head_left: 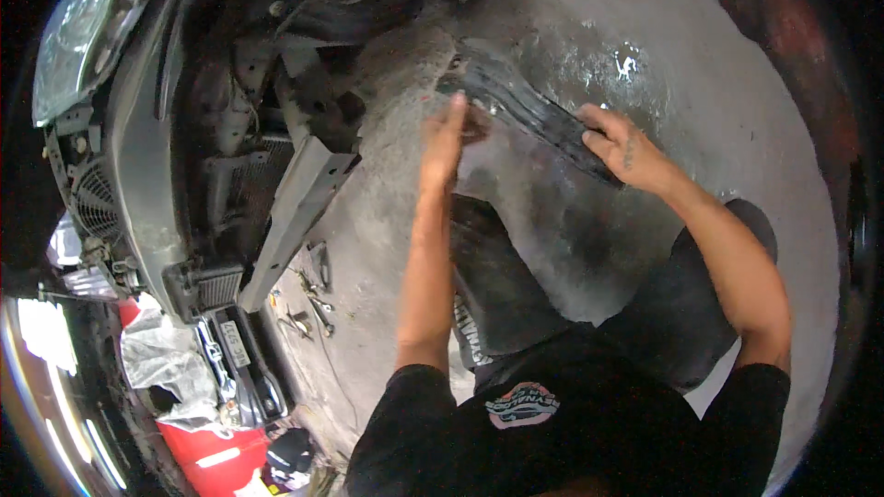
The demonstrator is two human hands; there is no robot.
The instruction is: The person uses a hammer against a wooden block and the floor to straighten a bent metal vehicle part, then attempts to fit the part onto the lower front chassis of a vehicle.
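Observation:
A long, dark, ridged strip (pixel 539 115), like a car's plastic trim or splash shield, is held at a slant above the concrete floor. My right hand (pixel 626 149) is closed round its near right end, thumb on top. At the strip's far left end is my left hand (pixel 447 143), smeared by motion. One of its fingers points up; the others blur into a brownish patch, so whether they grip or only touch the strip cannot be made out. The strip's surface looks dusty and scuffed.
To the left stands a car front with its bumper off, showing a headlight (pixel 92 46), a metal crossbar (pixel 152 193) and a bent grey bracket (pixel 295 221). Several hand tools (pixel 318 299) lie on the floor (pixel 368 248). A wet patch (pixel 626 63) shines beyond the strip.

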